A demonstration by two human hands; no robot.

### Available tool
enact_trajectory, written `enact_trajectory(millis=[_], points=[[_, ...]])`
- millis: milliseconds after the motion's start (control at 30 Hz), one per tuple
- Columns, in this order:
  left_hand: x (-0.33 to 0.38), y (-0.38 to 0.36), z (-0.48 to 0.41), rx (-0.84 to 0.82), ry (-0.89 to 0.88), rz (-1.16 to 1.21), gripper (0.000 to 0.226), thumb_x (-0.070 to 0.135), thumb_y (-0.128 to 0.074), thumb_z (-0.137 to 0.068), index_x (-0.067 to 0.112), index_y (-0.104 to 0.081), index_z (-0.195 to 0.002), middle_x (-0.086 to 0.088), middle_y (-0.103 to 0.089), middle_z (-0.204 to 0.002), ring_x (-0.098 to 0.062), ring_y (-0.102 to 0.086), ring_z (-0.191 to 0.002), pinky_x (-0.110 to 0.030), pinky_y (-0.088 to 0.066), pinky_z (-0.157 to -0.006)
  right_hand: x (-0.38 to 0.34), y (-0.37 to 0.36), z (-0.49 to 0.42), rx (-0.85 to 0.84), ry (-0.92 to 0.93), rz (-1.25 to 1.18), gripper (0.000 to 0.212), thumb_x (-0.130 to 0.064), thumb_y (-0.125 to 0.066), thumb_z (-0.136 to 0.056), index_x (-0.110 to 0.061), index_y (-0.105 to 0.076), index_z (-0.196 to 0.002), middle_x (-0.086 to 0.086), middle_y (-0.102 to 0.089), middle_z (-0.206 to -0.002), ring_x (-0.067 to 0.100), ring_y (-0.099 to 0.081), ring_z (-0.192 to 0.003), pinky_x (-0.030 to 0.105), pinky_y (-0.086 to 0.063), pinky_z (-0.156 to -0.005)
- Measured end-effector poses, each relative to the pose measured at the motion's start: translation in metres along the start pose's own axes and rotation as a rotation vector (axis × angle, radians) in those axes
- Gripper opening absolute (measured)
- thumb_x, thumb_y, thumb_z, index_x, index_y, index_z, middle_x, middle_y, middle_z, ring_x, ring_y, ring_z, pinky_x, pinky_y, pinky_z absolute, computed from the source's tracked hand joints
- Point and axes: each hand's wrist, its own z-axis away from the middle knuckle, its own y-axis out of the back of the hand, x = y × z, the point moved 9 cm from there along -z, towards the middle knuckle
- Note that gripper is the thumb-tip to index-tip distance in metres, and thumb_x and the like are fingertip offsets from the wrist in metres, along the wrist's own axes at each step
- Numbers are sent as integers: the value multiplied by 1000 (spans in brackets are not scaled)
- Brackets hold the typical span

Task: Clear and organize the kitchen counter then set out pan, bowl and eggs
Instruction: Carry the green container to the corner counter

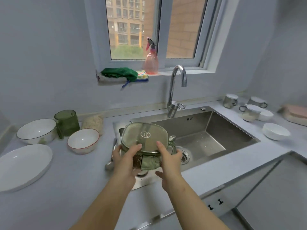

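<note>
The grey surface [74, 188] ran all around the steel sink [224, 130]. Left of the sink, near the front edge, lay a big white plate [23, 166]. Over the front left corner of the sink was a green glass box [144, 138] with its lid on, held up off the surface by both hands. Further left of the sink, behind the plate, sat a wide white bowl [36, 130] with a dark rim. Between that bowl and the sink sat a smaller bowl [83, 140] with a red rim. A green glass cup [66, 122] stood just behind these two bowls. A tall curved tap [176, 90] stood at the back of the sink. The left hand [123, 161] gripped the left side of the box, with its fingers curled round the glass and its thumb on the lid. The right hand [169, 159] gripped the right side the same way, thumb on the lid and fingers wrapped round and under. Right of the sink sat a small white bowl [275, 131], and behind it stood some little jars [250, 112] with white lids. Up on the window sill behind the sink stood a pink spray bottle [151, 62] next to a green cloth [119, 73].
</note>
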Motion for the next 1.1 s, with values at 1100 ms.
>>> enact_trajectory(millis=[1100], points=[[-488, -435, 454, -974, 658, -640, 48, 32, -67, -81, 18, -43, -120, -13, -57, -107, -30, -59, -90, -47, -54, -76, -144, 736, 257, 1152, 406, -387, 80, -33, -68, -83, -26, -20, -147, -6, -17, -149, 20, -46, -108, 31, -51, -61]])
